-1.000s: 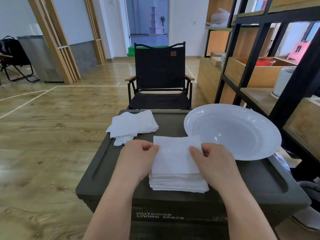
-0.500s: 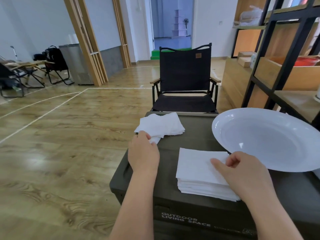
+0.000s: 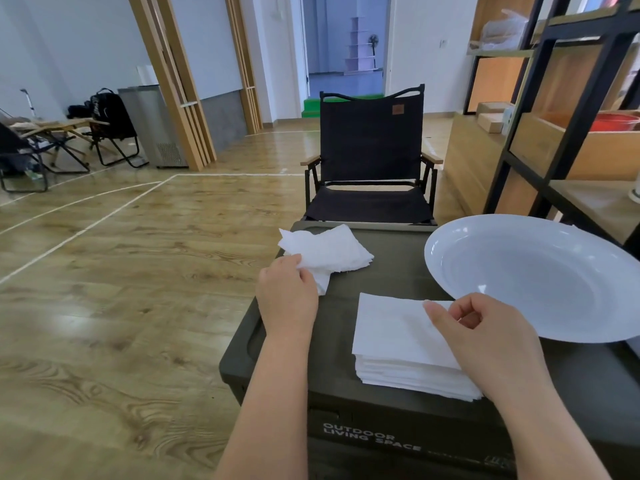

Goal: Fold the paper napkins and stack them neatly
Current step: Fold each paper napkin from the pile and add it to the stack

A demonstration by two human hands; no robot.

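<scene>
A neat stack of folded white napkins (image 3: 398,344) lies near the front of the dark storage box lid (image 3: 394,282). A loose pile of unfolded white napkins (image 3: 329,251) sits at the lid's far left corner. My left hand (image 3: 287,299) pinches the near edge of that loose pile. My right hand (image 3: 485,337) rests on the right side of the folded stack, fingers curled, thumb and forefinger close together; no napkin shows between them.
A large white plate (image 3: 540,278) fills the lid's right side, close to my right hand. A black folding chair (image 3: 370,161) stands just behind the box. Black-framed wooden shelving (image 3: 554,116) rises on the right. Wooden floor lies to the left.
My left hand left the folded stack and reached to the loose pile, where it now grips a napkin. My right hand stayed on the stack. The camera view shifted left.
</scene>
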